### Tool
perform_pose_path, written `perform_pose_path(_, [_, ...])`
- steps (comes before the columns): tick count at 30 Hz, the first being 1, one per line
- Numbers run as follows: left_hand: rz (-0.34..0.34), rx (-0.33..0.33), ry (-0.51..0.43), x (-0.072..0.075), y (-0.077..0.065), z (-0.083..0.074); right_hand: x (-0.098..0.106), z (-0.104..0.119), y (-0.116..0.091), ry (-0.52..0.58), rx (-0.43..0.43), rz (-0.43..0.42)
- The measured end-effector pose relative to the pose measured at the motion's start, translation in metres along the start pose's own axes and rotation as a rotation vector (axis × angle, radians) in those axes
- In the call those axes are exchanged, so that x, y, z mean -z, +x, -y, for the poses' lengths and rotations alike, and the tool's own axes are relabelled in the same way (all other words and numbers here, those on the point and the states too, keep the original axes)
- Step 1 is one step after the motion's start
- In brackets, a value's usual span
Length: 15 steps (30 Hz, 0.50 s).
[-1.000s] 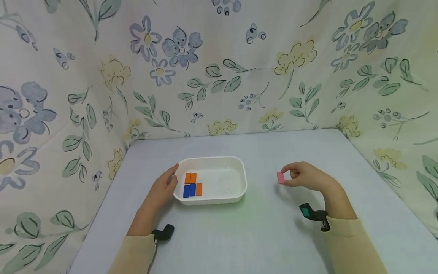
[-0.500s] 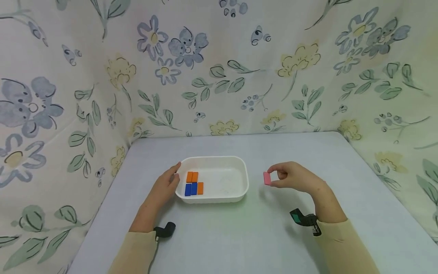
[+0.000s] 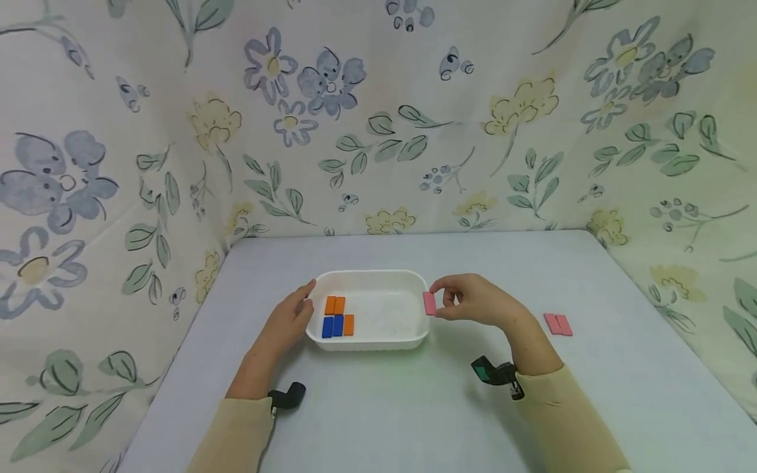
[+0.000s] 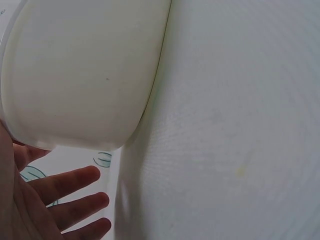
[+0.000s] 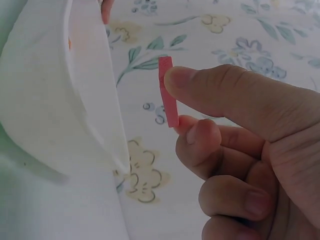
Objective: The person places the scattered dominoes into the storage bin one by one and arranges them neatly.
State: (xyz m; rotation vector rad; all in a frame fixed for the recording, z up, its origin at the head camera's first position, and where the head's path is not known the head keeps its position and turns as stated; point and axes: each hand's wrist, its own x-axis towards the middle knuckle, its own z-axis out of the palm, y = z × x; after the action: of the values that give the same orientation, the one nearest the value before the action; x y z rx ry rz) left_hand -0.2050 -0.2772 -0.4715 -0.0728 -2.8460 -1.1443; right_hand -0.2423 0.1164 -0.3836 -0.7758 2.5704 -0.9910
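Currently right hand [image 3: 478, 301] pinches slim, rectangular pink tile [image 3: 429, 303]; left hand [image 3: 288, 323], spread-fingered, seems to touch white tray [image 3: 387, 309].

Tray [image 4: 85, 75]: smooth plastic, slt. sheen. Pink tile [image 5: 170, 107]: matt, exact mat'l unclear. Tabletop [image 3: 384, 407]: smooth, mostly matt. Floral backdrop [image 3: 437, 138]: matt printed cloth, lightly creased. Sleeves [image 3: 236, 433]: matt cloth. Wrist cams [image 3: 290, 397]: prob. plastic, semi-matt.
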Motion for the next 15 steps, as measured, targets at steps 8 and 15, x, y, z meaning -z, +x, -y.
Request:
perform_pose_path(8, [0.015,0.012,-0.007,0.000,0.000,0.001,-0.014,0.021,0.024,-0.044,0.009,0.017])
perform_pose_path(15, [0.011,0.012,-0.002,0.001,0.000,0.000,-0.025,0.033,0.046,-0.101,-0.003,0.002])
